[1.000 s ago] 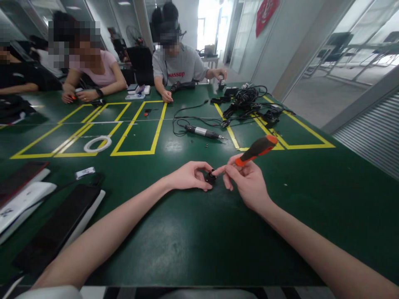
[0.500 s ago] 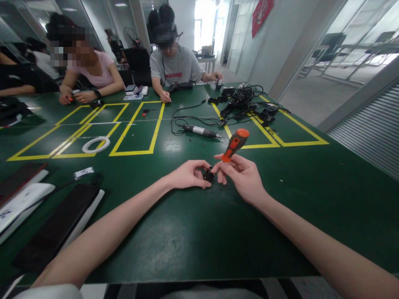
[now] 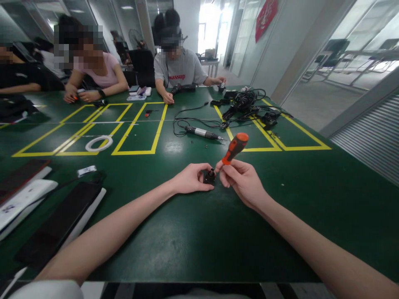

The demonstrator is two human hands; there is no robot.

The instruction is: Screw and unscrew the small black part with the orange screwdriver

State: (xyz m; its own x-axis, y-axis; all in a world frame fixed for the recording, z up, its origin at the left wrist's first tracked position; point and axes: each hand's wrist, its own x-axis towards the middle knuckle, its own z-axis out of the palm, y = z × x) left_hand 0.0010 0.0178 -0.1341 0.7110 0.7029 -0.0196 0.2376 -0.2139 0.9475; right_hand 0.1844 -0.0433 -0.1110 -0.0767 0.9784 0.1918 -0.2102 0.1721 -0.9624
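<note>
A small black part (image 3: 210,177), with a square base and a short round stub on top, sits on the green table. The thumb and fingers of my left hand (image 3: 195,178) grip it from the left. My right hand (image 3: 241,179), just to its right, is closed around the lower end of a screwdriver (image 3: 236,148). The orange and dark grey handle points up and tilts to the right. I cannot make out the screwdriver's shaft or tip, which my fingers cover.
Ahead lies a corded pen-shaped power tool (image 3: 204,133), with a heap of black cables (image 3: 246,101) behind it. A white tape ring (image 3: 99,143) lies among yellow tape outlines. Dark phone-like devices (image 3: 62,220) rest at left. Co-workers (image 3: 181,68) sit across the table.
My right fingers have drawn in closer around the screwdriver, and more of the black part shows between my hands. The whole view has shifted slightly.
</note>
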